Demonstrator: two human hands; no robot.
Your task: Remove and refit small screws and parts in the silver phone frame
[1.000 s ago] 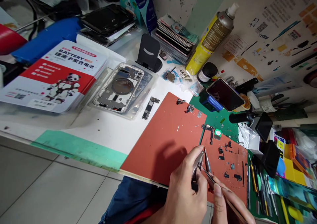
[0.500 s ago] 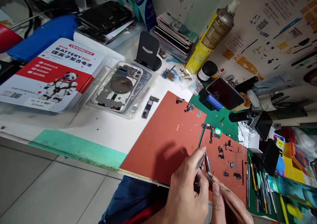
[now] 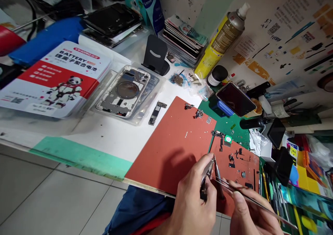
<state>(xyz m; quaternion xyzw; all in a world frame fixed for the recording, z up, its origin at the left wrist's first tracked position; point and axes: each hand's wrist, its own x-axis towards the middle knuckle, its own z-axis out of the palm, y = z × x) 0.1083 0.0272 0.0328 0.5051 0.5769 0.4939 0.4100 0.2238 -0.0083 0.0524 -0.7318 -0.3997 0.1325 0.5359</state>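
Note:
My left hand (image 3: 194,197) is closed round a small dark part with a metallic edge (image 3: 206,179), mostly hidden by the fingers. Metal tweezers (image 3: 249,195) are pinched in my right hand (image 3: 247,210), their tips pointing left, close to the dark part. Between the hands, a silver-tipped screwdriver (image 3: 216,169) lies over the red-brown mat (image 3: 166,148). Small black phone parts (image 3: 231,160) and a piece with a green round sticker (image 3: 228,140) are spread on the mat beyond my right hand.
An open phone back housing (image 3: 123,91) and a logic board (image 3: 157,113) lie left of the mat. Beyond stand a yellow spray can (image 3: 221,41) and a phone (image 3: 236,99). Several tools (image 3: 275,193) are at the right, a battery box (image 3: 57,79) at the left.
My right hand with the tweezers has moved right, away from my left hand, and more of the tweezers shows. My left hand has turned slightly, showing more of the dark part.

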